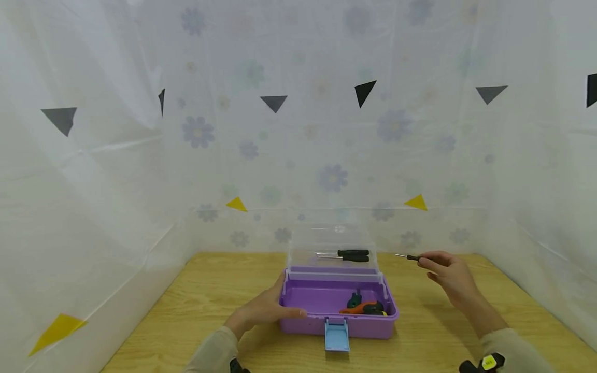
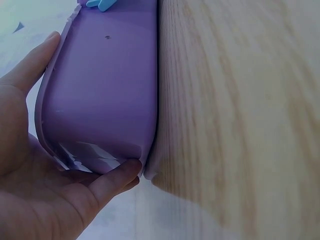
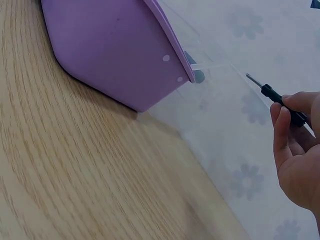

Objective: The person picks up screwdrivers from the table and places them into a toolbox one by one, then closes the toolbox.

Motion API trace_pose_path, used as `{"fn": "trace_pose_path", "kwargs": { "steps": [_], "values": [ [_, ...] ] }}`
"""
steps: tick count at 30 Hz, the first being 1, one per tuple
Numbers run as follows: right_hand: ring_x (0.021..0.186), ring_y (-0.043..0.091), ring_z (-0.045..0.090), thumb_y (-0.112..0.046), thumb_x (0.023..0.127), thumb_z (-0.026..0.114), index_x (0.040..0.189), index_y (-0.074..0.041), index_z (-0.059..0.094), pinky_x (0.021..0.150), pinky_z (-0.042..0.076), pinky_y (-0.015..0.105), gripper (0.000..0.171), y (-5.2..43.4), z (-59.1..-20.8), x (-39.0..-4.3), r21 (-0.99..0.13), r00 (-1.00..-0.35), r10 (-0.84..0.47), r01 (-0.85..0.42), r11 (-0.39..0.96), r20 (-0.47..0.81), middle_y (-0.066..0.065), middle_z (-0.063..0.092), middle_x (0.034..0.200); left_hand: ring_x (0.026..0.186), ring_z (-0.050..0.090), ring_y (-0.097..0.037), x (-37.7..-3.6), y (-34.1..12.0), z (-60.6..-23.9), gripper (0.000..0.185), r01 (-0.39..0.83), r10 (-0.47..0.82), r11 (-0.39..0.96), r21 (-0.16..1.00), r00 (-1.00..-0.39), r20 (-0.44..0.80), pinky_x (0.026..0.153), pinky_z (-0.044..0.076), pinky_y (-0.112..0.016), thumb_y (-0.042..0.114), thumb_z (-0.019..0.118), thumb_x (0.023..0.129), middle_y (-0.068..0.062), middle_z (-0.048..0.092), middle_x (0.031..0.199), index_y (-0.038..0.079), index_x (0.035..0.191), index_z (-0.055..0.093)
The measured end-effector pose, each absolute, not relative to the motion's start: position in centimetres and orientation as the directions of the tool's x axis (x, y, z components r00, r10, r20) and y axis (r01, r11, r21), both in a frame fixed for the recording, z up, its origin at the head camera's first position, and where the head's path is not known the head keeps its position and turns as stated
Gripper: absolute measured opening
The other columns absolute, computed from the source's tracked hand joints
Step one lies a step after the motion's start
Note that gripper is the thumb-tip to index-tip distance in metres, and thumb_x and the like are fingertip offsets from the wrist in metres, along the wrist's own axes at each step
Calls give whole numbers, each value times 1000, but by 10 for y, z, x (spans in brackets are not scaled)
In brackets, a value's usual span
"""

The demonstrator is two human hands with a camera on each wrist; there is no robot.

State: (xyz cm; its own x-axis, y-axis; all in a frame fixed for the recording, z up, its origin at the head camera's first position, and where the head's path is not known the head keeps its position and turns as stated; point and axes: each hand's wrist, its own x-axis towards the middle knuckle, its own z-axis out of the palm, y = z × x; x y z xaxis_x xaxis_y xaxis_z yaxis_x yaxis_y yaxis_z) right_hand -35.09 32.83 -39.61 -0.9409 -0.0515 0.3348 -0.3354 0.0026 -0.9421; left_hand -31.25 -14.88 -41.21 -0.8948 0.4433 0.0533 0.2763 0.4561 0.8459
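A purple box (image 1: 298,325) with an open clear lid (image 1: 332,243) stands on the wooden table (image 1: 196,300). My left hand (image 1: 266,310) holds its left end, thumb on the front wall and fingers behind; the left wrist view shows the same purple box (image 2: 105,85) against my left palm (image 2: 35,165). My right hand (image 1: 448,272) hovers to the right of the box and pinches a small black-handled screwdriver (image 1: 408,257), tip pointing left. That screwdriver (image 3: 272,92) shows in the right wrist view between my right fingers (image 3: 287,132). Two more black screwdrivers (image 1: 347,255) lie in the lid.
Inside the box lie an orange-and-black tool (image 1: 366,308) and a small teal tool (image 1: 354,299). A light blue latch (image 1: 337,334) hangs open at the box front. White flowered sheets (image 1: 298,155) wall in the table on three sides.
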Motion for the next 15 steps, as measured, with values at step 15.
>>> {"fn": "trace_pose_path", "kwargs": {
  "steps": [15],
  "values": [
    [98, 13, 69, -16, 100, 72, 120, 6, 67, 81, 58, 27, 31, 280, -394, -363, -952, -948, -91, -306, 17, 304, 1, 72, 106, 144, 36, -46, -312, -149, -413, 128, 268, 442, 442, 856, -895, 52, 116, 24, -67, 47, 85, 82, -27, 31, 162, 10, 166, -5]
  ]
}}
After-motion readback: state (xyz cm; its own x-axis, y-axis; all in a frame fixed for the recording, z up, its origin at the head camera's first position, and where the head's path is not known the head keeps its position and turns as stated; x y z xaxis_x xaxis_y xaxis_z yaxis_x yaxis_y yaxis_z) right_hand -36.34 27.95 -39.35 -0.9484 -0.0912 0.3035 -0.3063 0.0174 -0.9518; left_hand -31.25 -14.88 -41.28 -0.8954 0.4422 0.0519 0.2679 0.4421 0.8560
